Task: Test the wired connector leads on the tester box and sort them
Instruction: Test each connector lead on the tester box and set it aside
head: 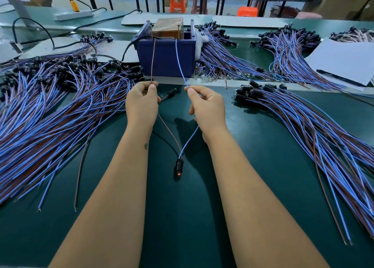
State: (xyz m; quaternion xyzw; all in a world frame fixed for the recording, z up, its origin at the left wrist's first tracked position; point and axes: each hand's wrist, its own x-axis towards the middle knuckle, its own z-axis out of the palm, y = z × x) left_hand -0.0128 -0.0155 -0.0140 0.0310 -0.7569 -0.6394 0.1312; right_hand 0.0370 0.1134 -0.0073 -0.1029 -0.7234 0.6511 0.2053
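My left hand (141,104) pinches a brown wire (153,61) that rises to a pin on the tester box (165,55), a dark blue bin holding a brown block. A blue wire (180,63) is pinched by my right hand (206,108) and reaches up to a second pin. Both wires run down between my forearms to one black connector (179,165) hanging above the green mat, with a small orange glow at its tip.
A large heap of blue and brown leads (60,106) covers the left of the mat. Another fan of leads (313,126) lies at the right, and more bundles (222,55) sit behind the box. White paper with a pen (344,63) is far right. Black cables trail at the back left.
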